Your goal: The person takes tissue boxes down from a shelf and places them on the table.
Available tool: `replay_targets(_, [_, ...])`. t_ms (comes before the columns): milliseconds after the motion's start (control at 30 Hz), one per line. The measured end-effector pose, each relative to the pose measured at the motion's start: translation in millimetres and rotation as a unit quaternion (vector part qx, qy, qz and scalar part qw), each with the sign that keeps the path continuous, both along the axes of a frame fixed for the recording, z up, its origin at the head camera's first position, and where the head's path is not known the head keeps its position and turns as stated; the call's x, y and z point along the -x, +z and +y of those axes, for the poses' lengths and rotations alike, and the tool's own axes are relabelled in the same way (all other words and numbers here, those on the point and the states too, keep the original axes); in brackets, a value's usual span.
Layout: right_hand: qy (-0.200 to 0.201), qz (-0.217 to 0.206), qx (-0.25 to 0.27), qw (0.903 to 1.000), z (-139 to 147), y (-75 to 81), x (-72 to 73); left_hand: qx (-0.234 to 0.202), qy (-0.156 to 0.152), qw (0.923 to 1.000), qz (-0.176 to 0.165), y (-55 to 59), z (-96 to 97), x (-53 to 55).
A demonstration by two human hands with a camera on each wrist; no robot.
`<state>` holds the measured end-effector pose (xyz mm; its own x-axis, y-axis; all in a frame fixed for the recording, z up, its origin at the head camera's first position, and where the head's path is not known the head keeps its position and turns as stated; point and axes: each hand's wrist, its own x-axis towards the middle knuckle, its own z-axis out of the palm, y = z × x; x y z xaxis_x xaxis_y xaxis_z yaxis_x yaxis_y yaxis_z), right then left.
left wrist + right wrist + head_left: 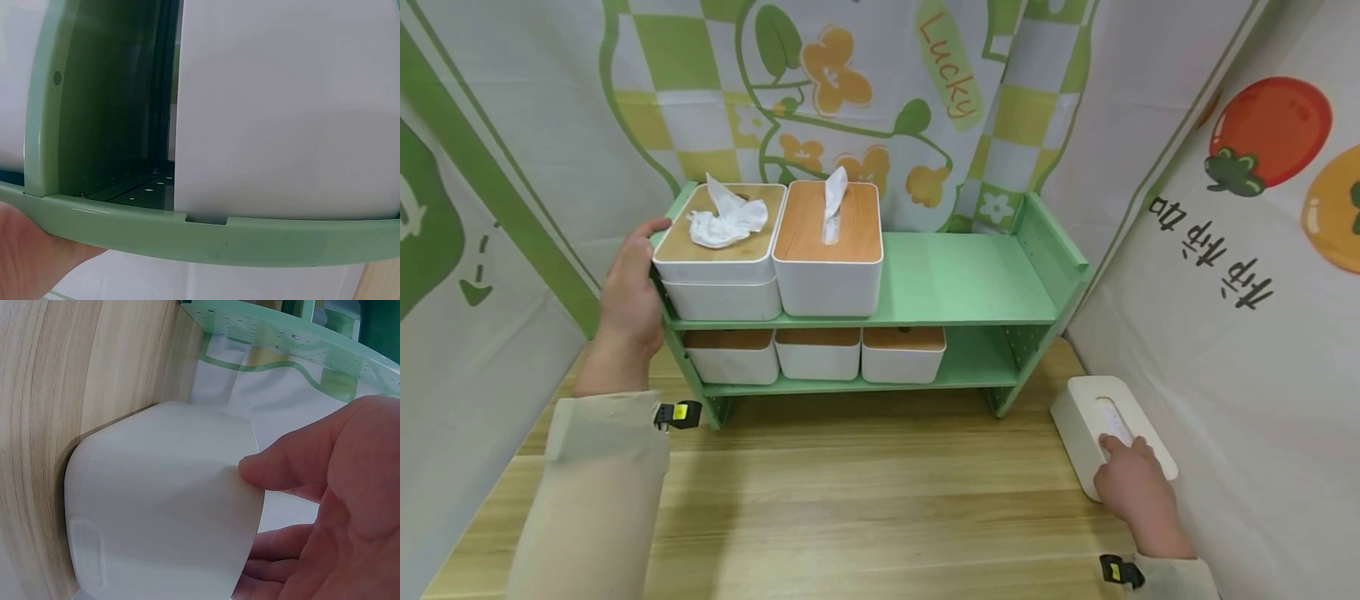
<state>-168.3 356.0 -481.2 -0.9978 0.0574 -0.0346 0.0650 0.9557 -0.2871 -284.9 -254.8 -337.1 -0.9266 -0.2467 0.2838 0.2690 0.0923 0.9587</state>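
Right hand: you are gripping the upper edge of the cream box, your thumb pressing on its side wall and your other fingers bending over its top; thumb and fingers are standing partly apart.
Cream box: it is standing on the bench, just beyond the right end of the green rack and close to the right-hand wall cloth; its long slot is facing up, and something white is showing inside.
Left hand: you are resting it along the outside of the rack's left side panel, reaching its upper edge; how tightly those fingers are curling, you cannot tell from these views.
Upper tier: two white boxes are sitting side by side at the left, the left box carrying a crumpled tissue on its wooden top, the right box holding a tissue that is poking upward.
Lower tier: three white boxes with wooden tops are lining up from the left side.
Backdrop: a printed cloth is hanging behind the rack, showing green checks, orange flowers and the word "Lucky".
Sleeves: you are wearing pale sleeves, a black strap showing at each cuff.
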Motion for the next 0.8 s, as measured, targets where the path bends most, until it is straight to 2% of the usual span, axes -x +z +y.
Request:
replay_targets(300, [-0.001,0.01,-0.001,0.9999,8.1,-4.0,1.1,0.013,0.0,0.9999,-0.004,-0.6,-0.6,0.6])
replay_targets(433, [-0.004,0.008,-0.004,1.0,12.0,-4.9,1.9,0.001,-0.002,1.0,-0.003,-0.9,-0.3,0.7])
replay_targets(567, [0.0,0.008,-0.004,1.0,11.9,-0.9,1.2,-0.01,-0.005,0.9999,0.0,-0.6,0.0,0.6])
replay_targets(800, [-0.006,0.014,0.003,0.9999,12.6,2.9,0.5,-0.004,0.001,1.0,-0.006,0.0,-0.6,0.8])
